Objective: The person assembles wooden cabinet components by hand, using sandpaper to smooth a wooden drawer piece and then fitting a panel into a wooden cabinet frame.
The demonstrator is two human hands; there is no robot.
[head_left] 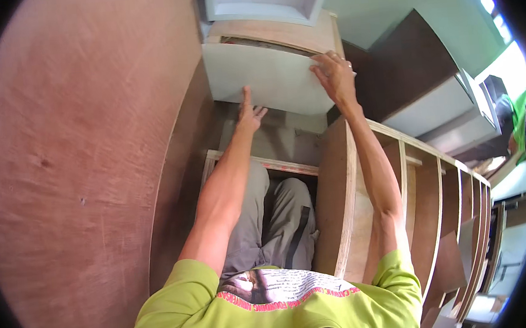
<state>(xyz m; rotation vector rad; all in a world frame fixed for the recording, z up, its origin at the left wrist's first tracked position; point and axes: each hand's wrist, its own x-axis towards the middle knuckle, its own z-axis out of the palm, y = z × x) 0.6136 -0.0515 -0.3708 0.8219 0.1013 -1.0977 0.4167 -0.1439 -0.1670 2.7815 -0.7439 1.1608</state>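
Note:
A flat white panel (263,72) stands across the front of a light wooden cabinet box (284,31). A narrow dark gap shows along its top edge. My right hand (335,78) is curled over the panel's upper right corner, with the fingertips at its edge. Low on the panel's left half, my left hand (250,113) is open with its fingers apart. Its index finger is stretched up against the white face, while the other fingers are near the lower edge. What lies behind the panel is mostly hidden.
A large reddish plywood sheet (79,146) rises along the left. Plywood frames with several compartments (440,212) run down the right. A white tray-like box (267,5) is above the cabinet. Dark brown cabinets (411,62) stand at the far right. A wooden frame edge (287,167) crosses by my knees.

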